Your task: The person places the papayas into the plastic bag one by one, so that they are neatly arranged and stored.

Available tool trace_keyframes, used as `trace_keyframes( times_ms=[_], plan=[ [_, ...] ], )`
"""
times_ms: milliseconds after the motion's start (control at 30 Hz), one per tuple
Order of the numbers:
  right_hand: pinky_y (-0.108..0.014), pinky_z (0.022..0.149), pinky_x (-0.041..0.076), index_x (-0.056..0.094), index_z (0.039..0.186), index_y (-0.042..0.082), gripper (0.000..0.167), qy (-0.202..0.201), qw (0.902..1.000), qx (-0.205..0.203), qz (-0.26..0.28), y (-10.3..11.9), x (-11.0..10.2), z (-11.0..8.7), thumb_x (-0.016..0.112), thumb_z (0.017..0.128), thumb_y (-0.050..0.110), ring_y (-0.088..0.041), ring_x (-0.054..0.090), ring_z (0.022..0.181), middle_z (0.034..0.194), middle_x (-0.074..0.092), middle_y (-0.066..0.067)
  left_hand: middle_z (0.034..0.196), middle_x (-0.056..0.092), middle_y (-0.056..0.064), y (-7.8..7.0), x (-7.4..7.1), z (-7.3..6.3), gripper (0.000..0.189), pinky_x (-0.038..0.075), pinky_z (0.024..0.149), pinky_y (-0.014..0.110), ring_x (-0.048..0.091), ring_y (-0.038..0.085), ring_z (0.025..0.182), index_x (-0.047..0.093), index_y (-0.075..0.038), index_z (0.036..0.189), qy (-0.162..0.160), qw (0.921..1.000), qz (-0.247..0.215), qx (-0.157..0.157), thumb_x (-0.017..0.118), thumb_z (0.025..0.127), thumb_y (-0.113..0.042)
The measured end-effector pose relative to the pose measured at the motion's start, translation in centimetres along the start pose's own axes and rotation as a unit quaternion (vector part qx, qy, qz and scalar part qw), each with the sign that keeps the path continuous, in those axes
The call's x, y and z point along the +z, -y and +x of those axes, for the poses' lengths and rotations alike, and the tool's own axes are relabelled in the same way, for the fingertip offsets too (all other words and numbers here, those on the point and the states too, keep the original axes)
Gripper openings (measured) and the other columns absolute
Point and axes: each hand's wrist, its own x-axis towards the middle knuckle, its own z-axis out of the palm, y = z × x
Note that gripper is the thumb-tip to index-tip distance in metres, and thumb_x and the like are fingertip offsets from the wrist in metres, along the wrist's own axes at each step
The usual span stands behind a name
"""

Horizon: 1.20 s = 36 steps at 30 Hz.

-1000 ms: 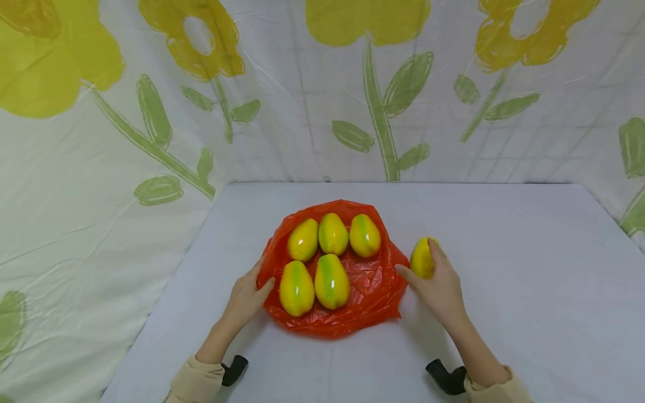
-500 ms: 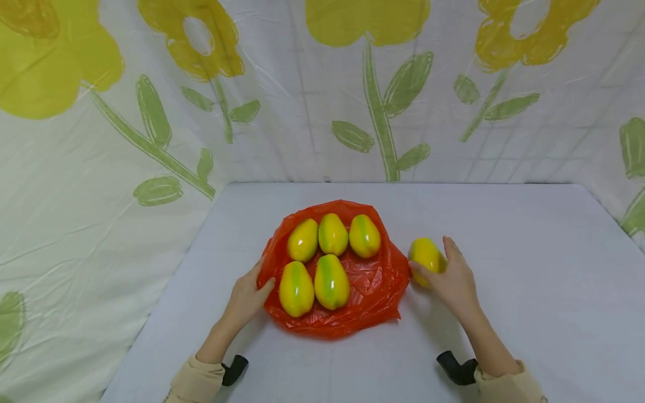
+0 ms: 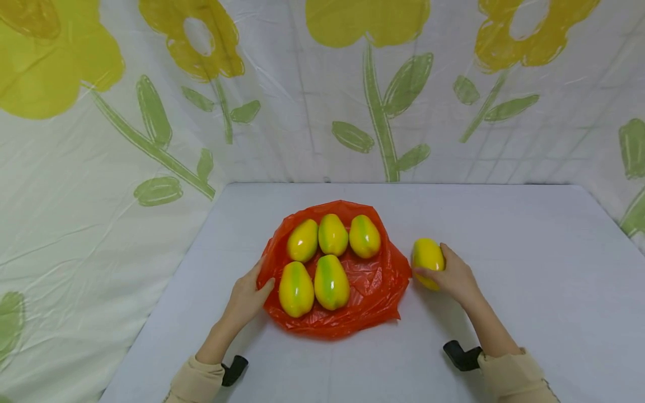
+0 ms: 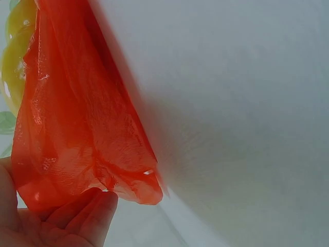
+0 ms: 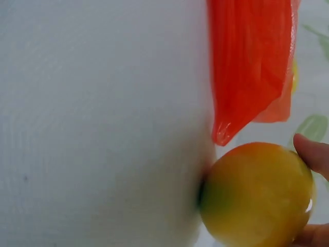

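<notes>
A red plastic bag [image 3: 370,280] lies spread open on the table, with several glossy yellow papayas striped with green inside: three in a back row, two in front [image 3: 332,282]. My left hand [image 3: 248,292] holds the bag's left edge, thumb over the rim; in the left wrist view its fingers [image 4: 97,218] touch the outside of the red plastic. Just right of the bag, one more papaya [image 3: 427,256] rests on the table. My right hand [image 3: 456,274] grips it from the right, between thumb and fingers; in the right wrist view the papaya [image 5: 257,195] sits close below the bag's corner.
The white-covered table [image 3: 529,268] ends at a backdrop cloth [image 3: 282,151] printed with yellow flowers. Dark curved pieces, a left one [image 3: 234,370] and a right one [image 3: 462,356], stick out from the wrists beside beige sleeves.
My right hand first drew back right from the papaya, which now shows turned slightly, and has since closed round it. The left hand and bag stay put.
</notes>
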Motion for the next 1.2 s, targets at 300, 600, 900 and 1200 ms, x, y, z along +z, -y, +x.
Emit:
trace_keyframes(
  times_ms=[300, 600, 900, 1200],
  plan=[
    [-0.06, 0.092, 0.044, 0.015, 0.147, -0.016, 0.092, -0.002, 0.9998, 0.019, -0.004, -0.27, 0.0, -0.15, 0.064, 0.089, 0.036, -0.051, 0.044, 0.116, 0.142, 0.029, -0.042, 0.139, 0.049, 0.027, 0.13, -0.05, 0.09, 0.06, 0.05, 0.092, 0.051, 0.056, 0.041, 0.115, 0.032, 0.005, 0.148, 0.003, 1.0, -0.001, -0.007, 0.054, 0.095, -0.011],
    [-0.056, 0.089, 0.045, 0.017, 0.148, -0.014, 0.095, -0.026, 0.9989, 0.039, -0.002, -0.17, -0.07, -0.28, 0.065, 0.089, 0.043, -0.048, 0.045, 0.112, 0.141, 0.032, -0.041, 0.139, 0.049, 0.026, 0.07, -0.07, 0.13, 0.06, 0.051, 0.091, 0.05, 0.057, 0.04, 0.114, 0.032, 0.004, 0.149, 0.003, 1.0, -0.005, -0.003, 0.054, 0.095, -0.01],
    [-0.054, 0.088, 0.047, 0.017, 0.148, -0.012, 0.095, -0.034, 0.9985, 0.043, 0.003, 0.12, -0.03, -0.38, 0.064, 0.089, 0.045, -0.047, 0.046, 0.111, 0.143, 0.033, -0.039, 0.139, 0.05, 0.025, 0.09, -0.04, 0.1, 0.06, 0.052, 0.09, 0.049, 0.057, 0.039, 0.114, 0.032, 0.003, 0.149, 0.004, 0.9999, -0.008, -0.006, 0.054, 0.095, -0.01],
    [-0.056, 0.09, 0.046, 0.018, 0.149, -0.011, 0.095, -0.042, 0.9982, 0.042, 0.015, 0.53, 0.01, -0.89, 0.064, 0.089, 0.047, -0.048, 0.045, 0.113, 0.145, 0.032, -0.037, 0.138, 0.051, 0.025, 0.09, 0.03, 0.02, 0.06, 0.053, 0.089, 0.048, 0.058, 0.039, 0.112, 0.032, 0.004, 0.149, 0.003, 0.9999, -0.009, -0.004, 0.054, 0.095, -0.01]
  ],
)
